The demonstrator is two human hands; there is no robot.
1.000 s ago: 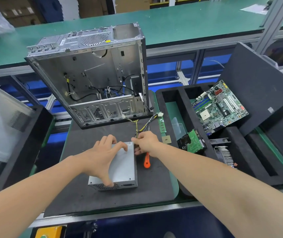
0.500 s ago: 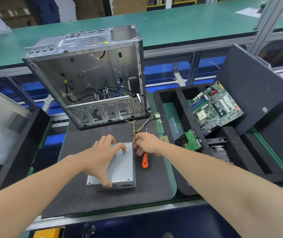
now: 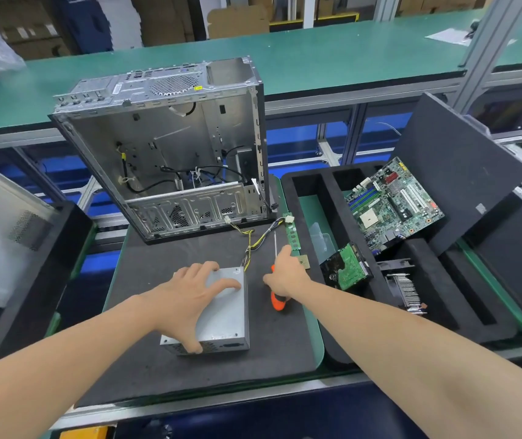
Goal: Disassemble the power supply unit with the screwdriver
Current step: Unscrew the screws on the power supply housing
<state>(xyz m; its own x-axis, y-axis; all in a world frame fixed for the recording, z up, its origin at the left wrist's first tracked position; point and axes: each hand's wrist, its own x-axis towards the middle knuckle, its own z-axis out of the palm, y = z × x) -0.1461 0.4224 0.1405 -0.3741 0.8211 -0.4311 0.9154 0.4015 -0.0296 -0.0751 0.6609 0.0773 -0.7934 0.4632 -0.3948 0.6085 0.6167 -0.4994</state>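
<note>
Grey power supply (image 3: 221, 315), lower centre, lies pinned under the left hand (image 3: 186, 299), fingers spread flat, while the right hand (image 3: 288, 277) curls round the screwdriver (image 3: 277, 304), probably to undo its screws.

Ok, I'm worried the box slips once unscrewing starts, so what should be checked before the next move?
1. The power supply unit lies flat on the mat: ok.
2. The left hand presses on its top: ok.
3. The right hand grips the screwdriver by its orange handle: ok.
4. The cable bundle is clear of the screwdriver shaft: not ok, it lies right beside it.
5. Screws on the unit located: cannot tell.
</note>
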